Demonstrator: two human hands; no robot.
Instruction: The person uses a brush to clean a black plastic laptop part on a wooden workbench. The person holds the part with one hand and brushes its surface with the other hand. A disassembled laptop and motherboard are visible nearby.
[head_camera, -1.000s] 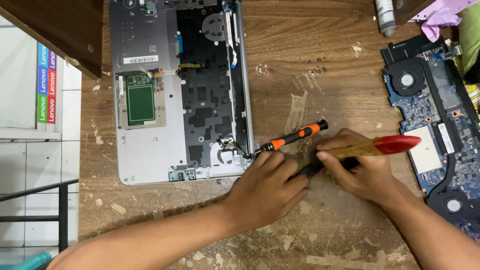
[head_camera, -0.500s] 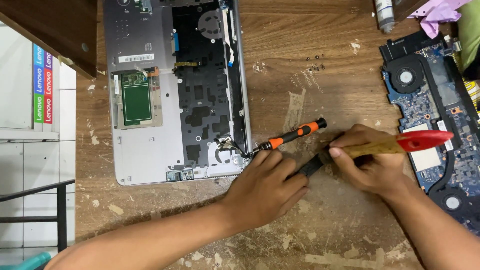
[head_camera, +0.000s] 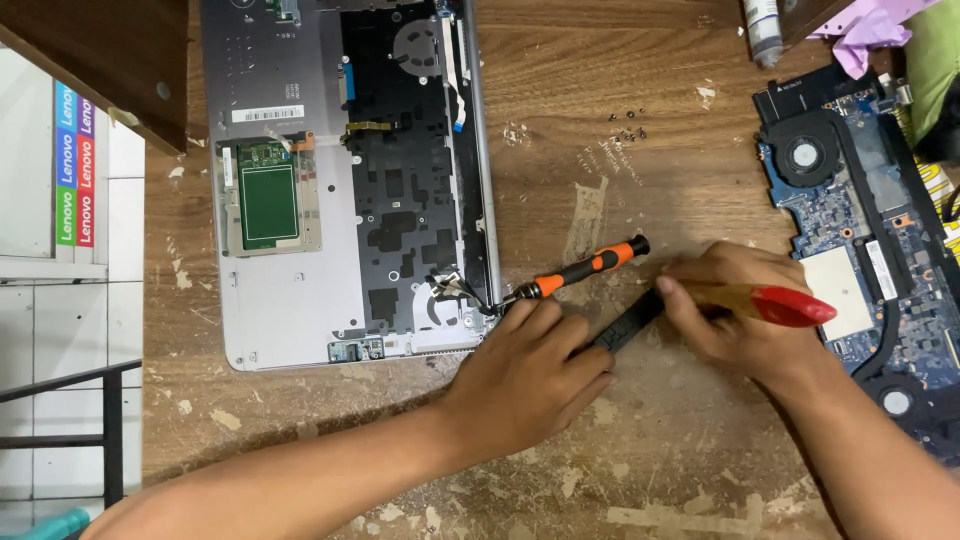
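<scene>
An orange-and-black screwdriver (head_camera: 585, 271) lies slanted on the wooden table (head_camera: 640, 120), its tip at the lower right corner of an opened silver laptop base (head_camera: 290, 300), where a small tangle of wires and a metal hinge part sit. The left hand (head_camera: 530, 375) rests palm down just below the screwdriver, its fingers curled over the near end of a flat black strip (head_camera: 630, 320) and touching the screwdriver's metal shaft near the tip; whether it actually pinches the shaft cannot be told. The right hand (head_camera: 740, 320) is closed around a tool with a yellowish shaft and a red handle (head_camera: 790, 305), which points right, away from the laptop; the hand's fingertips meet the far end of the black strip.

The laptop base lies with its inside up, showing a dark keyboard backing, a green board in the touchpad bay and a round fan cut-out near the top. To the right of the hands, well apart from the base, a blue motherboard (head_camera: 860, 230) with a black fan (head_camera: 805, 155) lies on the table; the red handle overlaps its left edge. A few tiny loose screws (head_camera: 627, 128) sit on bare wood above the screwdriver. At the top right are a grey tube (head_camera: 762, 28) and crumpled purple material (head_camera: 870, 35). A dark wooden panel (head_camera: 90, 60) covers the top left corner.
</scene>
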